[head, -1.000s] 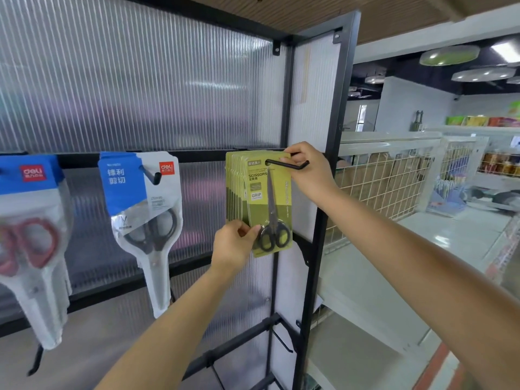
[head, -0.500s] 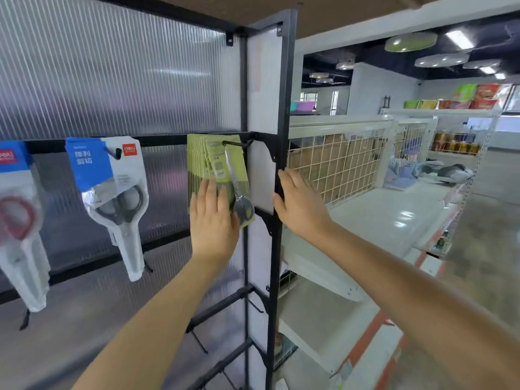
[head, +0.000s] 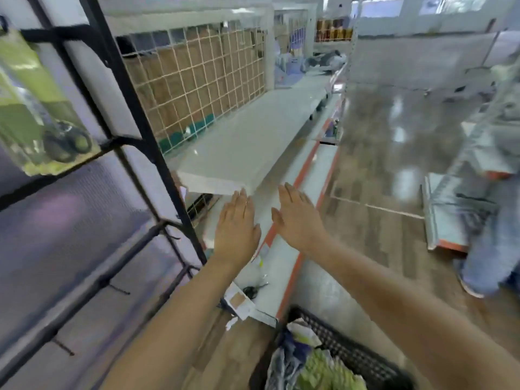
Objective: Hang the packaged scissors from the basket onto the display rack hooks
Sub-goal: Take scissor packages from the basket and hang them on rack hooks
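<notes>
scissors packs (head: 323, 367) fill black basket (head: 354, 350).

Green scissors pack (head: 42, 108) blurred; basket (head: 346, 353) cut off below.

A green carded pack of black-handled scissors (head: 42, 108) is hanging at the upper left on the black metal display rack (head: 135, 114). A white wire-mesh shelf unit (head: 202, 80) is standing right of the rack. A black plastic basket (head: 346, 350) is sitting at the bottom, holding packages. Both hands, the left hand (head: 236, 229) and the right hand (head: 298, 218), are hovering side by side above the basket.

A glossy wood-look floor (head: 394, 164) runs beside white shelves (head: 242, 147) backed by mesh (head: 197, 68).
</notes>
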A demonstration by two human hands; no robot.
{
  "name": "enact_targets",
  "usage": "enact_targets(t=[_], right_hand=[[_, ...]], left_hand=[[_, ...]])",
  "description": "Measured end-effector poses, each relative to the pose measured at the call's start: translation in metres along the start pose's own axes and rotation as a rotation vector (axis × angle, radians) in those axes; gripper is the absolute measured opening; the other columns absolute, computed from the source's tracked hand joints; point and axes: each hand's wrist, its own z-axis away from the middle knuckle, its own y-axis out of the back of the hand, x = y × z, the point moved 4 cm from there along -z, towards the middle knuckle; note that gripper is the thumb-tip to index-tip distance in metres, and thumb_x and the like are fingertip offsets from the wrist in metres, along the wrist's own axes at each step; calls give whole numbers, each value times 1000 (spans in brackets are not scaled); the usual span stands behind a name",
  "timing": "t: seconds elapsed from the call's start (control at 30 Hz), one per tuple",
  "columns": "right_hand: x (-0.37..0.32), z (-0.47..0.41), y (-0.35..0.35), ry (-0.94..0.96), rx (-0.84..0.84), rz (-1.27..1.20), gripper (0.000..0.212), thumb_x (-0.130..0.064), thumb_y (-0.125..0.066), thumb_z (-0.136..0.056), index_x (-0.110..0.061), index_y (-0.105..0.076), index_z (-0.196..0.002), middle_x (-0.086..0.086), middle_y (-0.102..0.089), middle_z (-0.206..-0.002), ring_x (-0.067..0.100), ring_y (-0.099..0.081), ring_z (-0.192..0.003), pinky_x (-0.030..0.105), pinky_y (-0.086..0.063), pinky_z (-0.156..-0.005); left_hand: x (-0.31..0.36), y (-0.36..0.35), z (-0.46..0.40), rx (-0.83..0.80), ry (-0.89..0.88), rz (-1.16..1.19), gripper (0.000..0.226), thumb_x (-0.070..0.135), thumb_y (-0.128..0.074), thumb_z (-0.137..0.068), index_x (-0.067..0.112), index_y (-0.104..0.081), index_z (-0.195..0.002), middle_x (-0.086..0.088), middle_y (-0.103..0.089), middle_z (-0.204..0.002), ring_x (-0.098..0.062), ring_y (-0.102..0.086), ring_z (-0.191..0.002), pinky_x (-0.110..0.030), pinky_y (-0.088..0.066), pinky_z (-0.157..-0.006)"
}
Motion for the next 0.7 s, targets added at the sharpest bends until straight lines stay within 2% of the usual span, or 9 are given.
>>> enact_targets(t=[0.07, 0.13, 0.17, 0.23, 0.33, 0.43, 0.53, 0.6, 0.7], right_hand=[[40, 34, -19, -113, -9, -40, 53, -26, -36, -98, 1, -28, -144, 18, -30, -149, 31, -28, -138, 41, -23, -114], [78, 73, -43, -247, -7, -118, 51, -23, -40, -93, 9, -42, -133, 28, -44, -136, 42, -45, -123, 50, -41, -101], [97, 95, -54, -342, -13, -139, 48, -19, -46, -90, 11, -47, -127, 30, -49, -128, 45, -51, -115, 49, -46, -94], [131, 143, -80, -495, -68, -75, 47, -15, -56, -88, 8, -47, -128, 27, -49, -128, 42, -50, -116, 45, -44, -94], [168, 212, -120, -676, -107, -14, 58, -19, -53, -93, 4, -32, -142, 25, -37, -143, 38, -39, -130, 46, -35, -106], [188, 270, -162, -800, -278, 36, 58, -25, -39, -100, 2, -18, -147, 20, -18, -154, 32, -20, -142, 42, -19, -116], [197, 316, -209, -848, -411, 57, 57, -28, -33, -102, -1, -14, -149, 16, -14, -156, 26, -13, -145, 38, -14, -117], [197, 341, -241, -868, -462, 66, 58, -23, -45, -98, 4, -25, -145, 21, -27, -152, 30, -26, -141, 44, -25, -114], [201, 379, -298, -903, -479, 33, 59, -12, -77, -73, 12, -55, -122, 29, -56, -125, 39, -57, -115, 53, -50, -89]], left_hand=[[36, -34, 7, -77, -77, 2, 64, 17, -80, -69, -8, -55, -123, -27, -54, -129, -40, -55, -118, -49, -45, -96], [70, -68, 20, -187, -158, 33, 66, 20, -71, -81, -7, -45, -134, -27, -41, -142, -39, -44, -130, -46, -34, -107], [86, -84, 28, -244, -212, 30, 67, 23, -61, -89, -7, -32, -142, -25, -28, -150, -38, -31, -138, -44, -23, -114], [113, -125, 51, -398, -324, -10, 65, 29, -35, -102, 0, -2, -149, -18, 3, -158, -30, -2, -146, -39, -1, -117], [141, -181, 89, -576, -427, 9, 62, 30, -26, -103, 4, 5, -150, -12, 12, -158, -25, 8, -146, -37, 3, -118], [154, -233, 125, -665, -501, 28, 61, 28, -31, -102, 4, -3, -150, -11, 4, -159, -24, 5, -147, -36, 3, -118], [161, -284, 154, -674, -564, 37, 66, 26, -55, -91, -2, -29, -145, -18, -25, -153, -30, -22, -143, -39, -19, -116], [159, -324, 173, -750, -566, 19, 64, 26, -64, -85, 0, -42, -139, -18, -39, -147, -31, -36, -137, -41, -29, -111], [154, -383, 199, -808, -549, 3, 63, 20, -80, -66, -2, -60, -122, -20, -59, -127, -34, -56, -119, -47, -44, -98]])
